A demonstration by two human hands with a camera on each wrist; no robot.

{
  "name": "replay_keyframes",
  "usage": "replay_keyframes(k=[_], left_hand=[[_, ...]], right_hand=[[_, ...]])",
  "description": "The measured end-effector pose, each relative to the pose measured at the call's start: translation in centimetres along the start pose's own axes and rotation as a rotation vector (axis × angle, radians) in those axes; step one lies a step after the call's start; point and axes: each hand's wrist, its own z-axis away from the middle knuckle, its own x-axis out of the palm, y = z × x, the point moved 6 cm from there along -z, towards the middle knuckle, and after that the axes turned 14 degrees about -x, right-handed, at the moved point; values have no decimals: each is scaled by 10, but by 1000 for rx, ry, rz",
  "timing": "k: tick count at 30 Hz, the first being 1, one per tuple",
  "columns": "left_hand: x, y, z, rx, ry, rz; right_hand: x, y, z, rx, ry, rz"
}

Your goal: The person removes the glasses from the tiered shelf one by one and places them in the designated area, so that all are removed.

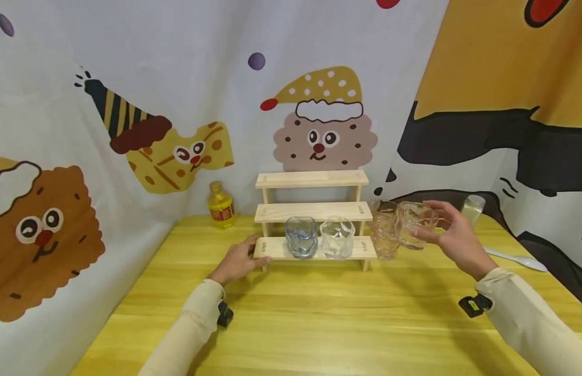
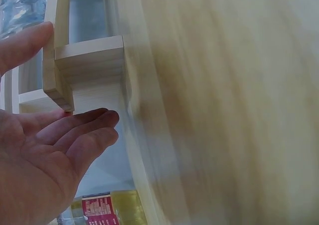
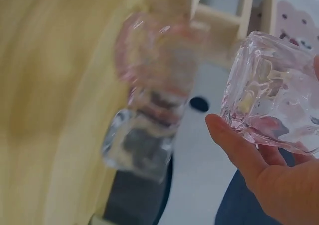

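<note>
Grips a pink-tinted glass tumbler (image 1: 416, 226) in the right hand (image 1: 457, 242), between thumb and fingers, lifted off the table just right of the three-tier wooden rack (image 1: 313, 212). Holds the left end of the rack's lowest tier with the left hand (image 1: 236, 261), laying the thumb along the front edge and the index finger against the board's end, with the remaining fingers loosely bent. Wears cream sleeves (image 1: 189, 318) on both arms, with black straps at the wrists.

On the rack's lowest tier, shows a smoky blue-grey tumbler (image 1: 301, 240) and, just right of it, a clear tumbler (image 1: 337, 241), both upright. Just right of the rack, shows more pink-tinted glassware (image 1: 384, 239), partly overlapped by the held tumbler; too overlapped and too blurred in the right wrist view to count.

Farther right of the rack, beyond the right hand, shows a white-lidded clear jar (image 1: 472, 210) and a white spoon (image 1: 519, 259) lying flat. Left of the rack, shows an upright bottle of yellow liquid (image 1: 221, 206) with a red label. Beneath the rack, shows a yellowish wood-grain table (image 1: 295, 324); behind it, a pale wall cloth (image 1: 201, 57) printed with cartoon biscuits and cheese in hats.
</note>
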Motion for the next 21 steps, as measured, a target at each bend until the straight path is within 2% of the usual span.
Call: replay_keyframes(k=[10, 21], left_hand=[[-1, 0, -2, -11, -6, -15], [-1, 1, -3, 7, 3, -14]], right_hand=[[-9, 42, 12, 45, 4, 25], [11, 78, 8, 61, -38, -10]])
